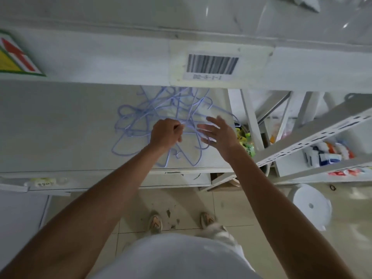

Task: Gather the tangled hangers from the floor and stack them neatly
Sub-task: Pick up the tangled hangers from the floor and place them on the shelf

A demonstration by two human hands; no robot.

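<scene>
Right now the left hand (pixel 166 132) has its grip closed around a few pale blue wires near the middle of the tangled hangers (pixel 161 121), fingers curled tight. Just beside it, the right hand (pixel 218 131) is spread wide and holds nothing, its fingers touching or hovering at strands on that side; which, I cannot tell. The heap lies on the grey worktop (pixel 60 127) beyond and around both hands, its far loops running under the white shelf edge (pixel 120 65) that carries a barcode label (pixel 212 64).

The main risk, as I judge it, is pulling with the closed grip while hooks are interlocked: the whole knot would drag along and tighten rather than release one hanger. Loops tucked under the shelf edge could catch there. Strands reaching past the right hand hang close to the worktop's end, above the green packets (pixel 248 142), so a sharp tug could send loose hangers over that edge to the floor (pixel 231 210)
</scene>
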